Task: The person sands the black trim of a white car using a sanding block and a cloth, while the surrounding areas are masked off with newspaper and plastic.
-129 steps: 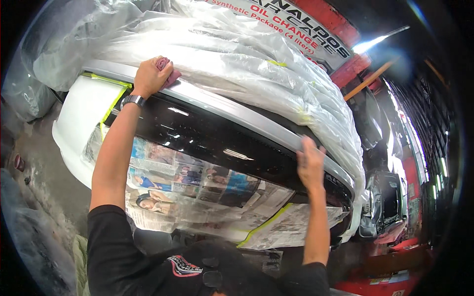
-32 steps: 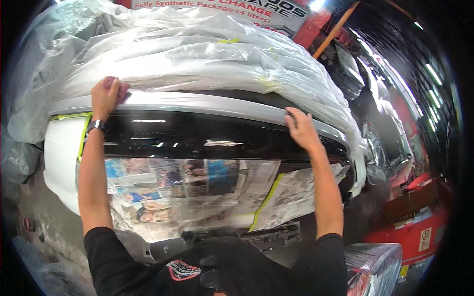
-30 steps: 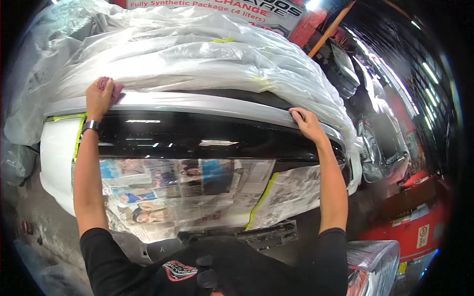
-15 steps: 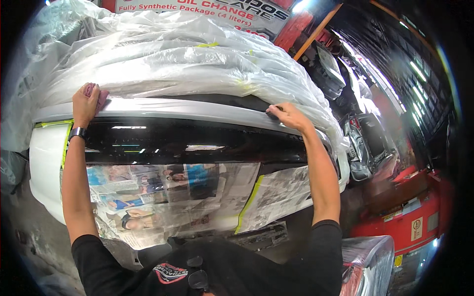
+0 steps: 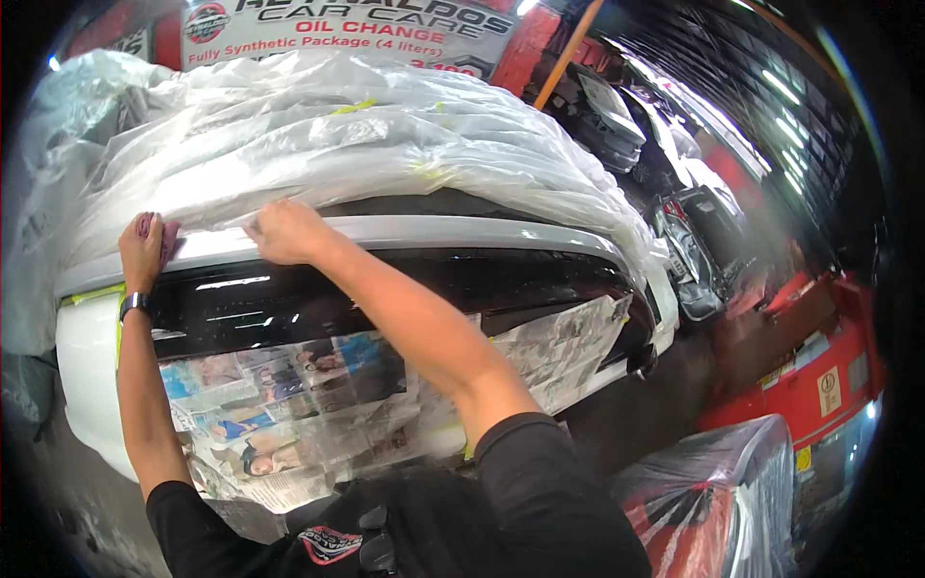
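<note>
My left hand [image 5: 141, 254] is closed around a crumpled maroon cloth [image 5: 171, 241] at the left end of the silver roof edge [image 5: 424, 229] of a car. Farther along that edge, left of its middle, my right hand [image 5: 289, 232] is curled with its fingers pressed down close to the surface. Whatever those fingers pinch is hidden or blurred. Just below the silver edge runs a glossy black window panel [image 5: 279, 297]. Sheets of newspaper [image 5: 318, 385] mask the car's side beneath it. Behind the edge, clear plastic sheeting [image 5: 279, 135] covers the roof.
Yellow-green masking tape [image 5: 92, 295] borders the white body panel [image 5: 89, 376] at left. A plastic-wrapped red and white object [image 5: 713, 491] stands at lower right, near a red cabinet [image 5: 829, 356]. Other vehicles [image 5: 602, 120] and a dark bumper-like part [image 5: 686, 265] are at far right.
My right hand has swept left along the silver edge, from its right part to near my left hand. My left hand keeps the cloth at the left end. The view has shifted slightly.
</note>
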`<state>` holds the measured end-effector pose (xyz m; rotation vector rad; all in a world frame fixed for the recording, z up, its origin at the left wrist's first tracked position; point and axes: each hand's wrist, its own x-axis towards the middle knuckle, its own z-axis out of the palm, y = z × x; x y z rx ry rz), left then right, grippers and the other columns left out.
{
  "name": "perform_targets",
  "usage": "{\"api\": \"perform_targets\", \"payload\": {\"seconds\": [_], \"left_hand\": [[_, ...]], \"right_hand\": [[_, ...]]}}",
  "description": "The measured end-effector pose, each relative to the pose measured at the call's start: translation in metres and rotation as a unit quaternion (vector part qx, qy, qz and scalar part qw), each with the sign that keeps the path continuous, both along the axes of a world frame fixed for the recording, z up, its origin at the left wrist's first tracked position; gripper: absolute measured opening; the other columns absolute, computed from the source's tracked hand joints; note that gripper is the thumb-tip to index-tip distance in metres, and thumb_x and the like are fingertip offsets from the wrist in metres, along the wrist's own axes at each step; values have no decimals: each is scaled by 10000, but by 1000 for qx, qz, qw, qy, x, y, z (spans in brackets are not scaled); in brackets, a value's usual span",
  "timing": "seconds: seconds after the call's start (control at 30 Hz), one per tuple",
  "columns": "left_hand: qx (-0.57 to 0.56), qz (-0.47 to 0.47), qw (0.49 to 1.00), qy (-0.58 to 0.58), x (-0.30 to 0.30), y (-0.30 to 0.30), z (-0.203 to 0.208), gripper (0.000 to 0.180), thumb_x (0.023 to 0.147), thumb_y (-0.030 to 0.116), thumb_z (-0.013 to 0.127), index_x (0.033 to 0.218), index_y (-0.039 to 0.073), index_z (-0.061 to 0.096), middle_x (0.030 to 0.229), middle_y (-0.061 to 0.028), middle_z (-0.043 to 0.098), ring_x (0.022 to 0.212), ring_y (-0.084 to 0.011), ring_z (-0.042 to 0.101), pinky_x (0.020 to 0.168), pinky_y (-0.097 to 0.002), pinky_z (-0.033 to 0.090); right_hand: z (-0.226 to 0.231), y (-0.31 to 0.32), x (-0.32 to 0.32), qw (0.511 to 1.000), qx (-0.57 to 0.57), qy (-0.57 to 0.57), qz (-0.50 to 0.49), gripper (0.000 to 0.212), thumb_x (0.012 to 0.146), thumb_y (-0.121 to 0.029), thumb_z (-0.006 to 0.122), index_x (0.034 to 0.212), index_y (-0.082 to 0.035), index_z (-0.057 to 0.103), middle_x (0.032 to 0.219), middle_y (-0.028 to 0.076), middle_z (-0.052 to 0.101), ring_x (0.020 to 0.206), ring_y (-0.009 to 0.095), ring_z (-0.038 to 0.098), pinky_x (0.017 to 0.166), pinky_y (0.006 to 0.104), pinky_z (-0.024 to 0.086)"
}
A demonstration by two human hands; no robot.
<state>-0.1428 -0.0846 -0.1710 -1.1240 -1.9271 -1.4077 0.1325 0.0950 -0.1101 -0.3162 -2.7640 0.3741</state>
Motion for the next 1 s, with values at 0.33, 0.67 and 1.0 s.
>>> {"api": "perform_targets", "payload": {"seconds": [0.33,0.67,1.0], "left_hand": [[-21,2,999,-49,17,-4,2,334,952,263,644,867,-59,623,751,-202,637,670,-265,573,684,-387,479],[-36,-13,994,-101,33,-4,15,326,919,288,630,837,-27,647,744,-211,670,638,-363,600,658,-407,505],[-68,44,991,-110,40,-13,21,358,896,355,629,877,2,688,791,-226,685,736,-399,673,694,-446,518]], "right_hand": [[11,179,318,983,-8,10,-181,410,1040,-394,507,1031,-38,711,975,229,718,967,431,679,861,488,517],[-4,-2,-22,998,3,3,63,417,1005,-335,527,871,14,714,862,295,680,844,477,667,809,533,528],[6,139,285,987,-24,5,-157,331,1060,-271,509,1256,-73,689,1335,134,673,1260,320,621,1106,524,403]]}}
